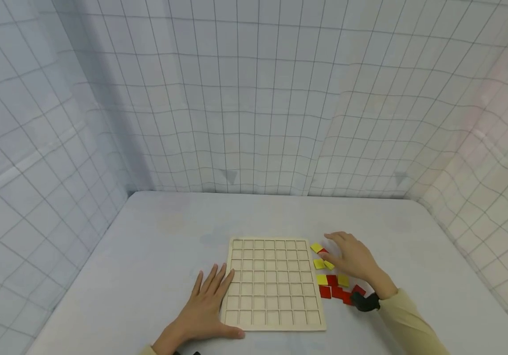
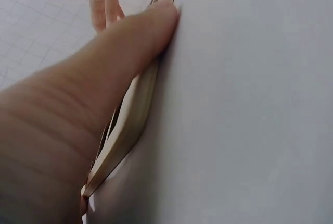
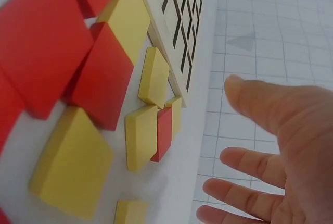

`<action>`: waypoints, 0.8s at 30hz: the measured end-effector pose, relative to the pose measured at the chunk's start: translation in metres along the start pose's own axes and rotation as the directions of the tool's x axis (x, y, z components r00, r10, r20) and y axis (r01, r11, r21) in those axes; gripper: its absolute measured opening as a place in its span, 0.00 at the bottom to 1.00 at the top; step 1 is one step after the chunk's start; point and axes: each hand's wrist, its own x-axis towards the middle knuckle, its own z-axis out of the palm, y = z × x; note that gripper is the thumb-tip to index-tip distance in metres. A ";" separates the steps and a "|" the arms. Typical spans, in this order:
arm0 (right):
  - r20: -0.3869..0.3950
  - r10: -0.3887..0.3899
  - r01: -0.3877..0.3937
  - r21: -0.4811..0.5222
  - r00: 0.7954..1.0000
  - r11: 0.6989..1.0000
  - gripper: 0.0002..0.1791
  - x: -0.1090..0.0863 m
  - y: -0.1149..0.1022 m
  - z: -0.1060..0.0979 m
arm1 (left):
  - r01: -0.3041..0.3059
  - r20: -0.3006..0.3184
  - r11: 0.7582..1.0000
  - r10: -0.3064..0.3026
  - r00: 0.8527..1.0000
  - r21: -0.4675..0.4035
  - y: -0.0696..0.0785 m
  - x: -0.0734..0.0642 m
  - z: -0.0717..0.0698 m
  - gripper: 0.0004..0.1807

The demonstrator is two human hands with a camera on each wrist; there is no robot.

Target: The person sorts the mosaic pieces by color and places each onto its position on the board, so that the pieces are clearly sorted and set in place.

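Observation:
A pale wooden board divided into a grid of square cells lies on the table, its cells holding no tiles. My left hand rests at its lower left corner, fingers spread along the left edge and thumb along the front edge. In the left wrist view the thumb lies against the side of the board. Above the loose tiles right of the board hovers my right hand, fingers apart and holding nothing. Red tiles and yellow tiles lie scattered there, some touching or overlapping. The hand hides part of the pile.
The white table reaches out on both sides of the board. A white curtain with a dark grid pattern hangs behind the table and at both sides. A black band sits at my right wrist, close to the nearest red tiles.

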 end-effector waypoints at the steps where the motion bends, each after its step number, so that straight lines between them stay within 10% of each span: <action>1: 0.005 0.011 -0.011 0.013 1.000 1.000 0.31 0.002 0.000 0.000 | -0.002 -0.010 1.000 0.002 1.000 0.020 0.000 0.001 0.001 0.72; 24: 0.143 0.187 -0.206 0.134 0.972 0.969 0.16 0.032 0.001 0.016 | -0.014 -0.061 0.999 0.016 0.998 0.033 -0.001 0.011 0.006 0.71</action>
